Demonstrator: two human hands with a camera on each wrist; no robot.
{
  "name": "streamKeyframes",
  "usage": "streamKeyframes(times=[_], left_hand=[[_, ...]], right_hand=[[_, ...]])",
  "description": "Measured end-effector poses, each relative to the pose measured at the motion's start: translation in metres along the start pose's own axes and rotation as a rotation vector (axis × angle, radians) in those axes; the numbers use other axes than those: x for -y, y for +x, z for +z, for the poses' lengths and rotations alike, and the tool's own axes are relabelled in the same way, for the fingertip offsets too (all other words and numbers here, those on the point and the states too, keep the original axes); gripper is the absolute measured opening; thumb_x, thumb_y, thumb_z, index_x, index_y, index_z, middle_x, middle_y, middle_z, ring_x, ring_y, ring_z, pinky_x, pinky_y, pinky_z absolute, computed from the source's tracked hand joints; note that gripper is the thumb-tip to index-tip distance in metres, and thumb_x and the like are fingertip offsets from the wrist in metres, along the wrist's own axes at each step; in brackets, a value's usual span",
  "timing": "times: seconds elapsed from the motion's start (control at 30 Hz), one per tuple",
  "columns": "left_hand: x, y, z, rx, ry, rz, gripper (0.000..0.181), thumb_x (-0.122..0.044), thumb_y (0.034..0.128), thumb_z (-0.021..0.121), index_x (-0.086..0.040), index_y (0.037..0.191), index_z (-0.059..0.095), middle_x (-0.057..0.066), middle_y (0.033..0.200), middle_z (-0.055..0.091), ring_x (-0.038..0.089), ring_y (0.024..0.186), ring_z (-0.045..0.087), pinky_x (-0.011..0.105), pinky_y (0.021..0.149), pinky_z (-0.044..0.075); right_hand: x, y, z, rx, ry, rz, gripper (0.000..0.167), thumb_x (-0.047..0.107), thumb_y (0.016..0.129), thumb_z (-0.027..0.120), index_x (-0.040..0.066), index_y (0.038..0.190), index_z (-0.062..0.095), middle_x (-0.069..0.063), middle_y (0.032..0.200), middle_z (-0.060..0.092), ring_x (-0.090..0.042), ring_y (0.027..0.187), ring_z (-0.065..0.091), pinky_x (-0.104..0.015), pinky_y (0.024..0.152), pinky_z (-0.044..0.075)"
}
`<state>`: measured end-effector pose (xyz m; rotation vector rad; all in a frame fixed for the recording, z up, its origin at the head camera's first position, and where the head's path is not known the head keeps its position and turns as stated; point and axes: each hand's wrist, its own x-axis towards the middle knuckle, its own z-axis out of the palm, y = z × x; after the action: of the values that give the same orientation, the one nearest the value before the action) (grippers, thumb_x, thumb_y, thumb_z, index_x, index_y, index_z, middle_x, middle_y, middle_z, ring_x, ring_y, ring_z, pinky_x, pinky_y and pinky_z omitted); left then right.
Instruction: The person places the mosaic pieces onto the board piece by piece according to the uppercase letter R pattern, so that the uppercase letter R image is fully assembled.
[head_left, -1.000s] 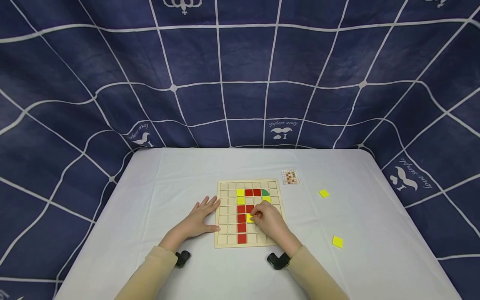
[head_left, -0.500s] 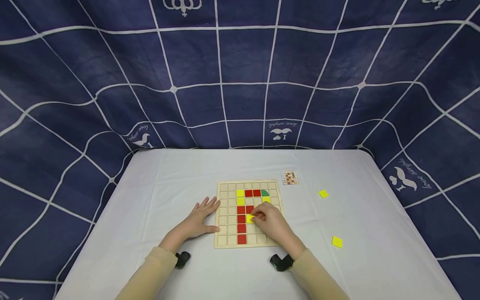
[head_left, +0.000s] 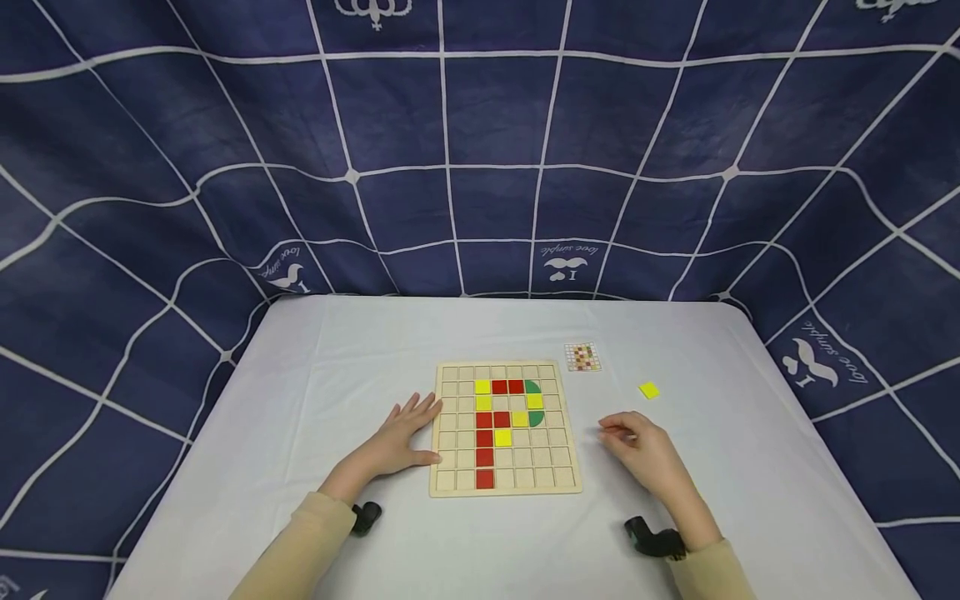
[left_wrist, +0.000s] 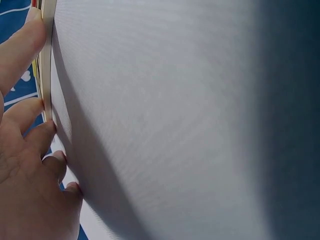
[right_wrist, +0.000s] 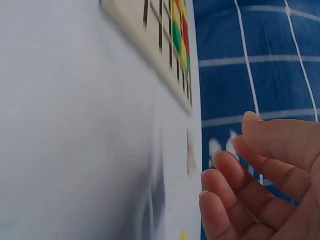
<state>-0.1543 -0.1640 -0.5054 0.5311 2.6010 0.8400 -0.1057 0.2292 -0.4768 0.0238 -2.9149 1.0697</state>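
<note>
A wooden grid board [head_left: 537, 479] lies on the white table, with red, yellow and green tiles set in its cells in a P-like shape. At its left edge rests my left hand [head_left: 396, 437], fingers spread and thumb touching the rim. In the left wrist view, that hand's fingertips [left_wrist: 35, 20] meet the side of the board [left_wrist: 47, 65]. My right hand [head_left: 647, 450] is over the table to the right of the board. Its fingers are loosely bent, and nothing shows between thumb and fingers [right_wrist: 232, 167] in the right wrist view.
A small printed pattern card [head_left: 582, 357] lies beyond the board's top right corner. One loose yellow tile [head_left: 649, 390] lies farther right. A dark blue curtain [head_left: 495, 150] with white lines surrounds the table's back and sides.
My right hand has left the board and moved right. A yellow and a green tile on the board, hidden before, now show. The near loose yellow tile is out of sight. My left hand stays put.
</note>
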Motion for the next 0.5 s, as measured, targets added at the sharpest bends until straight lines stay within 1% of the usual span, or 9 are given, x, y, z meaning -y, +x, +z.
streamKeyframes(times=[0.07,0.17,0.27,0.33,0.37,0.4,0.5], left_hand=[[0.0,0.0,0.0,0.0,-0.002,0.0,0.091,-0.034,0.0812,0.08,-0.01,0.155,0.031,0.011,0.164,0.02,0.035,0.154,0.005,0.057,0.123,0.002],[0.0,0.001,0.0,-0.001,-0.001,-0.002,0.091,-0.033,0.0812,0.08,-0.01,0.155,0.031,0.011,0.164,0.02,0.035,0.154,0.005,0.057,0.123,0.002],[-0.001,0.001,0.0,-0.001,0.003,-0.008,0.091,-0.033,0.081,0.08,-0.01,0.155,0.031,0.011,0.164,0.02,0.035,0.154,0.005,0.058,0.123,0.002],[-0.001,0.001,0.0,-0.002,0.004,-0.013,0.091,-0.033,0.0808,0.08,-0.01,0.155,0.031,0.01,0.164,0.021,0.035,0.154,0.005,0.058,0.123,0.002],[-0.002,0.001,0.0,-0.002,0.004,-0.015,0.092,-0.033,0.0807,0.08,-0.01,0.155,0.031,0.01,0.164,0.021,0.036,0.154,0.005,0.058,0.123,0.002],[-0.002,0.001,0.0,-0.003,0.004,-0.015,0.092,-0.032,0.0805,0.08,-0.01,0.155,0.031,0.01,0.164,0.021,0.036,0.154,0.005,0.058,0.123,0.002],[-0.002,0.001,0.0,-0.004,0.003,-0.017,0.092,-0.032,0.0804,0.081,-0.01,0.155,0.031,0.01,0.164,0.021,0.036,0.154,0.005,0.057,0.123,0.002]], right_hand=[[-0.014,-0.007,-0.014,-0.003,-0.031,0.035,0.02,0.014,0.089,0.072,0.006,0.108,0.071,-0.004,0.098,0.069,-0.018,0.09,0.065,-0.028,0.076,0.056],[-0.032,-0.017,-0.032,0.013,-0.065,0.093,0.027,0.015,0.09,0.071,0.003,0.113,0.069,-0.008,0.102,0.069,-0.022,0.093,0.065,-0.029,0.077,0.056],[-0.046,-0.026,-0.045,0.054,-0.083,0.161,0.035,0.018,0.089,0.072,0.001,0.119,0.066,-0.014,0.107,0.069,-0.029,0.098,0.065,-0.038,0.082,0.057],[-0.052,-0.03,-0.05,0.084,-0.089,0.209,0.04,0.021,0.087,0.074,-0.001,0.119,0.065,-0.017,0.11,0.068,-0.033,0.101,0.064,-0.045,0.083,0.056],[-0.055,-0.031,-0.051,0.1,-0.095,0.232,0.043,0.023,0.086,0.076,-0.002,0.119,0.065,-0.018,0.111,0.067,-0.034,0.101,0.064,-0.046,0.082,0.055],[-0.057,-0.032,-0.052,0.117,-0.098,0.251,0.045,0.024,0.084,0.077,-0.002,0.119,0.065,-0.018,0.111,0.067,-0.034,0.101,0.063,-0.046,0.081,0.055],[-0.064,-0.035,-0.05,0.159,-0.109,0.286,0.049,0.028,0.079,0.082,-0.001,0.116,0.066,-0.018,0.11,0.065,-0.03,0.098,0.061,-0.04,0.078,0.052]])
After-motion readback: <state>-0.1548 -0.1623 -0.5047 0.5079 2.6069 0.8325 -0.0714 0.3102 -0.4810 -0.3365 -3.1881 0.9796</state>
